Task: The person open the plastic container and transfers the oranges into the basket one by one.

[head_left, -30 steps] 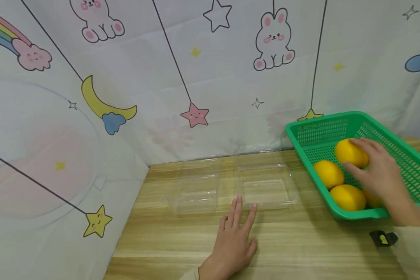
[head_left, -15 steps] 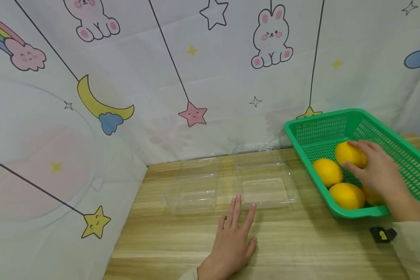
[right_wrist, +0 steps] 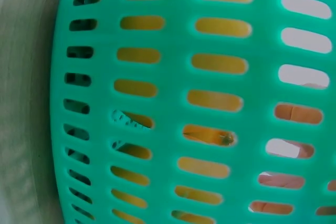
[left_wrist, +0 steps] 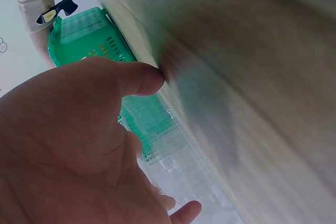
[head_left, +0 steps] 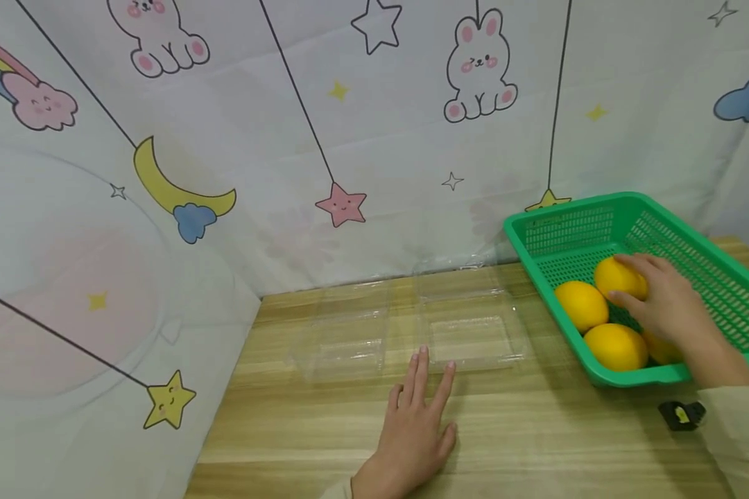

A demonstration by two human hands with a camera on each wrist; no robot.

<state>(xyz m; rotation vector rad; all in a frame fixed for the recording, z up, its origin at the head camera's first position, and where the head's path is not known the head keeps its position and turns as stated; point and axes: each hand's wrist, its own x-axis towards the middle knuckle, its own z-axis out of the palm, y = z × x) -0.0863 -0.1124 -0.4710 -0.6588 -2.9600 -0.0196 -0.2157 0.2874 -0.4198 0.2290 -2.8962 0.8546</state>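
Note:
My right hand (head_left: 668, 301) reaches into the green plastic basket (head_left: 668, 378). Its thumb and fingers grip a yellow-orange oval fruit (head_left: 618, 279). Beside that fruit lie another yellow fruit (head_left: 580, 306), a nearer one (head_left: 616, 348) and one partly covered by my wrist (head_left: 660, 348). On the wooden table, my left hand (head_left: 412, 430) rests with fingers spread, its fingertips at the near edge of a clear plastic container (head_left: 471, 339). The right wrist view is filled by the slotted basket wall (right_wrist: 173, 93), with yellow fruit behind the slots.
A second clear container (head_left: 349, 346) stands left of the first, near the back cloth (head_left: 406, 152) printed with bunnies and stars. A small black device (head_left: 682, 415) is at my right sleeve (head_left: 736, 430), in front of the basket.
Within the basket, my right hand and the gripped fruit have come slightly lower and nearer to the other fruits. My left hand keeps its place. The head view has shifted a little.

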